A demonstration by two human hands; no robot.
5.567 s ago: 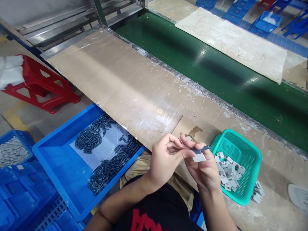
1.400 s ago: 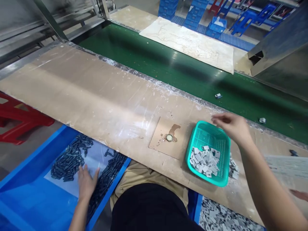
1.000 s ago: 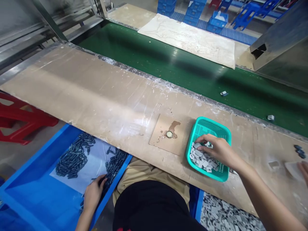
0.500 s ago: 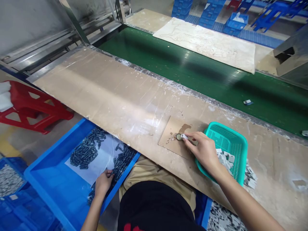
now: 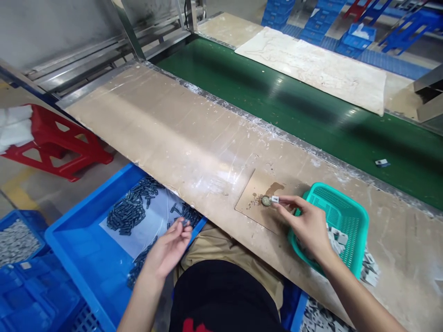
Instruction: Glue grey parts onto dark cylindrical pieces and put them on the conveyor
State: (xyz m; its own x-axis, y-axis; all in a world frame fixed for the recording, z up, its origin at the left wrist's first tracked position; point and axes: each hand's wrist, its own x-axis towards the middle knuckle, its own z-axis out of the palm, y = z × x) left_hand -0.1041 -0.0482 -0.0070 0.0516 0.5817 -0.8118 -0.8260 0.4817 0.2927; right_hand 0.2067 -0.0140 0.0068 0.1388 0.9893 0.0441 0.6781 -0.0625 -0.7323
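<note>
My right hand (image 5: 308,223) pinches a small white plastic block (image 5: 275,199) with a dark slot in its face. The block is held right beside a small round dish (image 5: 266,200), which sits on a brown board (image 5: 254,214) marked with wet spots. My left hand (image 5: 169,246) is raised over the near edge of a blue tray (image 5: 78,263), palm up, its fingertips closed on a small dark part. In that tray, small dark stick-like parts (image 5: 126,214) lie heaped on a white sheet (image 5: 157,214).
A green basket (image 5: 362,230) with white blocks stands by my right forearm; more blocks (image 5: 370,272) lie beside it. Beyond the tan worktop (image 5: 166,124) runs a green conveyor belt (image 5: 311,108) carrying a small part (image 5: 382,163). A red stool (image 5: 62,138) stands left.
My left hand has lifted from the dark parts and moved right, turning palm up with a part in its fingertips. My right hand still holds the white block by the dish, its slotted face now showing.
</note>
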